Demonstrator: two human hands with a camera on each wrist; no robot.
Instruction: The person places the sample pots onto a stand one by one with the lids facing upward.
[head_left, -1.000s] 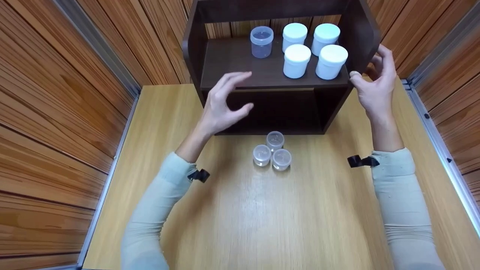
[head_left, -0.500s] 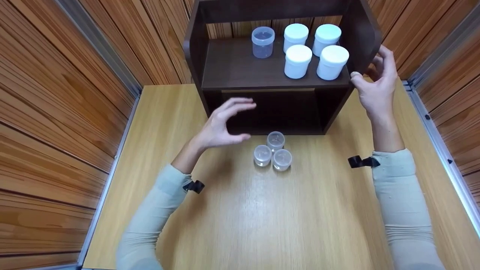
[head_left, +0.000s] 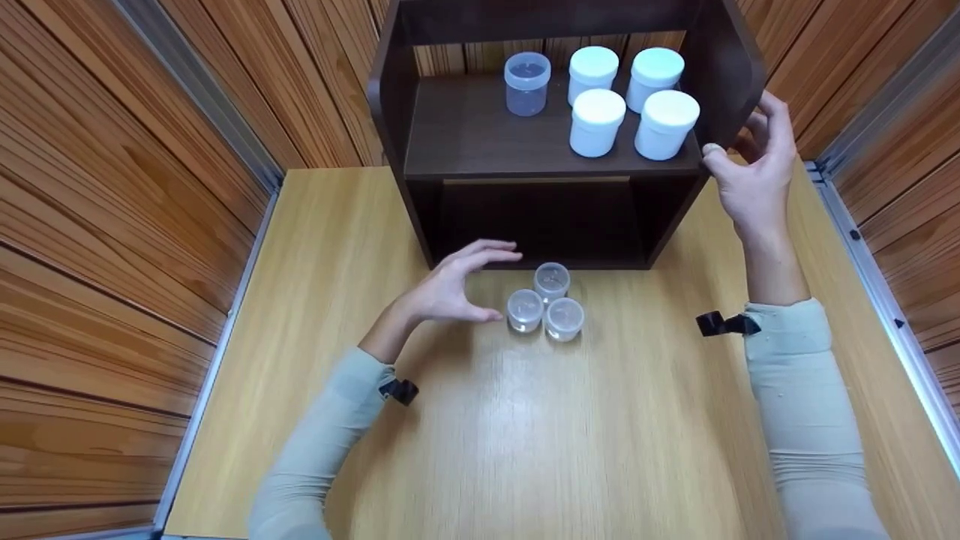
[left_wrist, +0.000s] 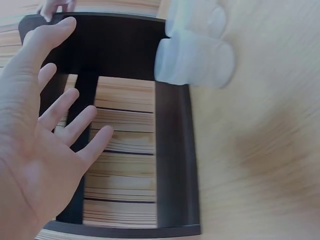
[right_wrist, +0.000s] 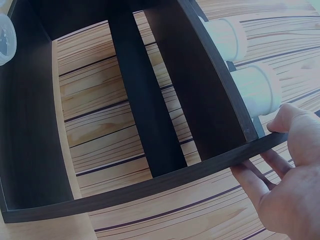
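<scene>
While your left hand [head_left: 448, 292] hovers above the bench [head_left: 525, 457], its fingers spread, three clear cups [head_left: 525, 310] stand clustered just beside your thumb — on the bench, before the dark shelf [head_left: 465, 135]. Farther off, your right hand [head_left: 759, 176] pinches the shelf's right side between thumb and fingers. Four white jars [head_left: 596, 133] stand on the shelf's upper level — right of a lone clear container [head_left: 526, 91].

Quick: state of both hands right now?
Left hand: open, holding nothing, beside the nearest clear jar.
Right hand: closed, gripping the shelf's side panel.
</scene>
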